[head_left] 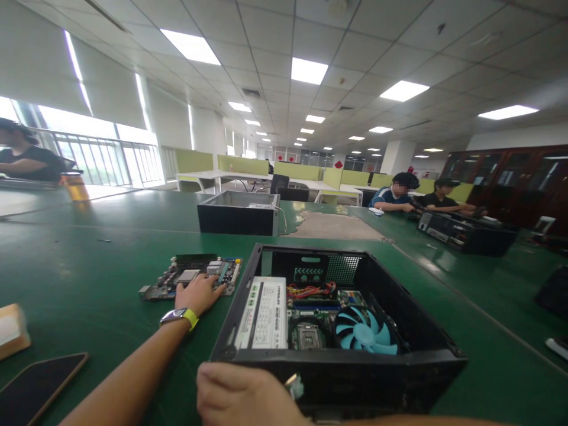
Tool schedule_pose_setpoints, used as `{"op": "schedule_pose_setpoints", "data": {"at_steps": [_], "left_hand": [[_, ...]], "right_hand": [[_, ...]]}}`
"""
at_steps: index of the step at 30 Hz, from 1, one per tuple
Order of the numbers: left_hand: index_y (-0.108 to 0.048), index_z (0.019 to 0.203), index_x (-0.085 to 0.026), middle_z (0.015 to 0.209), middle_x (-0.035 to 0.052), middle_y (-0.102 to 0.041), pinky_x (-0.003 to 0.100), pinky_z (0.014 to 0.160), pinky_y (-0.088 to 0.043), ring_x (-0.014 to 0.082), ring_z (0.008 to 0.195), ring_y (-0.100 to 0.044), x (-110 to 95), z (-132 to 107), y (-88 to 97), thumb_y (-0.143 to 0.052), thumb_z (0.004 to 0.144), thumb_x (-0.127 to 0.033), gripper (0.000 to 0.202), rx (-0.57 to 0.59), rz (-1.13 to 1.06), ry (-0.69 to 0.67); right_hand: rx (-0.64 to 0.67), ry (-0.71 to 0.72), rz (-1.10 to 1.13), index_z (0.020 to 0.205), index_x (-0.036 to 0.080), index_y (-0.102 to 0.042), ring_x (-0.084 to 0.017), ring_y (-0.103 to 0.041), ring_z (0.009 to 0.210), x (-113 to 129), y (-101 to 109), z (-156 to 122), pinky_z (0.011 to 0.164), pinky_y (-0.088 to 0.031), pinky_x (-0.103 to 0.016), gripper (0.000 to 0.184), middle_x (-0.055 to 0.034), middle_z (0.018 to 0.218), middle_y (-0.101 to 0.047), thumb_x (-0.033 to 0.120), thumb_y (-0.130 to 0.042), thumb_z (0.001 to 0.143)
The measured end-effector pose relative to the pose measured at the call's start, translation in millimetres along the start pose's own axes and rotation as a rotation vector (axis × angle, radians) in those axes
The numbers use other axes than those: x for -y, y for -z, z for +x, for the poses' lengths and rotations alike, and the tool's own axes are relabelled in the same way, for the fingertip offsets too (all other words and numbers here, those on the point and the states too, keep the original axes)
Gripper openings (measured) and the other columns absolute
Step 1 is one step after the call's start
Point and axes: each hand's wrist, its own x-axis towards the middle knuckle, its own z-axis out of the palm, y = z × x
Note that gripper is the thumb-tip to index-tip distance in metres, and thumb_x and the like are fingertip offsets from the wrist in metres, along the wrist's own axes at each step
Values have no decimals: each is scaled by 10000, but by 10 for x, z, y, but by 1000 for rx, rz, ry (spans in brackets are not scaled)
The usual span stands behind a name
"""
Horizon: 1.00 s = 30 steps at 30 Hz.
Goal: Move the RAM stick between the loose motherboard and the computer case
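Right hand curls against case, grip unclear; left hand spreads on motherboard; power-supply label blurred.

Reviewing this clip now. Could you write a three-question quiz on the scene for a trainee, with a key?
1. True or false: the blue fan sits inside the open computer case.
2. What is the left hand touching?
A) the blue fan
B) the circuit board
C) the power supply
3. Fill in: the ____ is at the near left corner of the computer case, as pictured.

Key: 1. True. 2. B. 3. right hand.
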Motion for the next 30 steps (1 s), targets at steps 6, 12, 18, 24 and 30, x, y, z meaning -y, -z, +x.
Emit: {"op": "schedule_pose_setpoints", "data": {"at_steps": [6,12,18,24,30], "left_hand": [[-564,1185,-245,1194,152,-557,603,927,-257,330,1076,-516,66,63,-83,-335,771,-620,604,-12,-8,-4],[-573,1182,-248,1160,163,-584,559,929,-274,328,1046,-541,57,51,-13,-322,757,-660,643,10,4,-9],[-565,1195,-232,1151,170,-592,521,922,-307,329,1056,-536,61,65,-10,-304,750,-674,679,13,14,-30],[-571,1195,-207,1159,172,-593,470,897,-358,315,1053,-541,94,88,-52,-294,762,-665,687,-10,19,-56],[-586,1182,-196,1122,158,-621,443,849,-394,320,1022,-560,7,14,20,-298,784,-641,663,-8,54,-56]], "right_hand": [[227,-337,461,1107,7,-613,-250,-337,1284,-445,-298,-649,1151,-53,-388,429,-173,1285,-511,300,-494,818],[471,-520,417,1136,79,-615,-232,-262,1330,-756,-795,-1581,1135,-29,-407,382,-140,1358,-446,235,-454,826],[746,-757,322,1129,113,-629,-241,-247,1338,-926,-936,-2747,1123,-4,-425,388,-131,1371,-431,222,-459,797],[1029,-1065,395,1120,174,-639,-200,-122,1375,-983,-912,-3585,1109,68,-406,417,-71,1444,-322,163,-452,747],[995,-1220,421,1123,148,-631,-214,-145,1369,-1003,-971,-3508,1103,26,-417,420,-118,1421,-358,156,-416,763]]}}
